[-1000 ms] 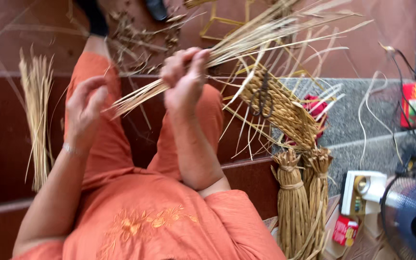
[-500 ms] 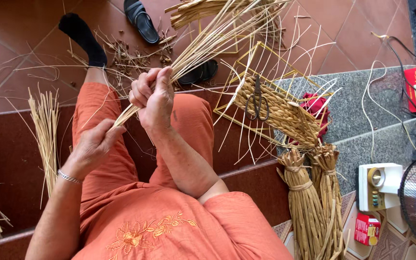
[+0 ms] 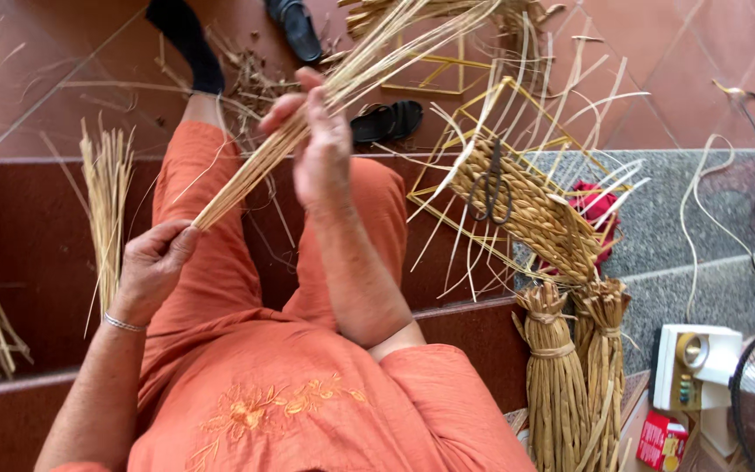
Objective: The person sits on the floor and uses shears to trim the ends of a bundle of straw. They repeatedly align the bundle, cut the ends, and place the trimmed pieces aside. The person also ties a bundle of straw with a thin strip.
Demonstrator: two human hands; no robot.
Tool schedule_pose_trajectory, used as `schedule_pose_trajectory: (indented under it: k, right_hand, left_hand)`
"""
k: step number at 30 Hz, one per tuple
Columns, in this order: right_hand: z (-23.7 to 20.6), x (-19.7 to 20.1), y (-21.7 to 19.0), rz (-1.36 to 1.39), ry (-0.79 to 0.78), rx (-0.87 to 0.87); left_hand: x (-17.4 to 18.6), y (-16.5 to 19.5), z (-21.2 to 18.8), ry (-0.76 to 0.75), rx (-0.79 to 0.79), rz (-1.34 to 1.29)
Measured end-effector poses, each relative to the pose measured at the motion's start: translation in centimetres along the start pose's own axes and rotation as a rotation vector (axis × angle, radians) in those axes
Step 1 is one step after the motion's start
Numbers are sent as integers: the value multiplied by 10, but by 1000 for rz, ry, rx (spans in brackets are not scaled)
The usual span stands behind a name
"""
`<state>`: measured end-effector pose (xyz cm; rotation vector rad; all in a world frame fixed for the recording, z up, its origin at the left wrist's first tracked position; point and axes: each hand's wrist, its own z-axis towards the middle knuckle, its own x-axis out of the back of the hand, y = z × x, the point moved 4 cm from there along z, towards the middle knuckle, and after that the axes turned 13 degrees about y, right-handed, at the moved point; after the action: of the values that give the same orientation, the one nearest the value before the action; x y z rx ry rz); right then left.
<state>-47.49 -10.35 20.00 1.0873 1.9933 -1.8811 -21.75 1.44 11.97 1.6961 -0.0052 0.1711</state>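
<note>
Overhead view of a seated person in orange clothing working a bundle of straw stalks (image 3: 308, 131). The left hand (image 3: 152, 267) pinches the lower, cut ends of the bundle between thumb and curled fingers, above the left thigh. The right hand (image 3: 312, 135) is wrapped around the bundle farther up, fingers closed on the stalks, thumb uppermost. The bundle runs diagonally from the left hand, through the right hand, toward the top of the view, where the loose ends fan out. A partly woven basket (image 3: 526, 205) on a wire frame lies to the right on the step, with scissors (image 3: 491, 185) resting on it. Tied straw sheaves (image 3: 561, 376) stand just below it. Loose straw (image 3: 107, 201) lies on the floor at left.
</note>
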Motion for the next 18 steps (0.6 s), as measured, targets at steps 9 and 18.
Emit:
schedule_pose_trajectory:
  k: [9, 18]
  right_hand:
    - [13, 1, -1, 127, -111, -5]
    - [19, 3, 21, 361, -170, -169]
  left_hand:
    - [32, -7, 1, 47, 180, -117]
    - [48, -24, 0, 49, 272, -128]
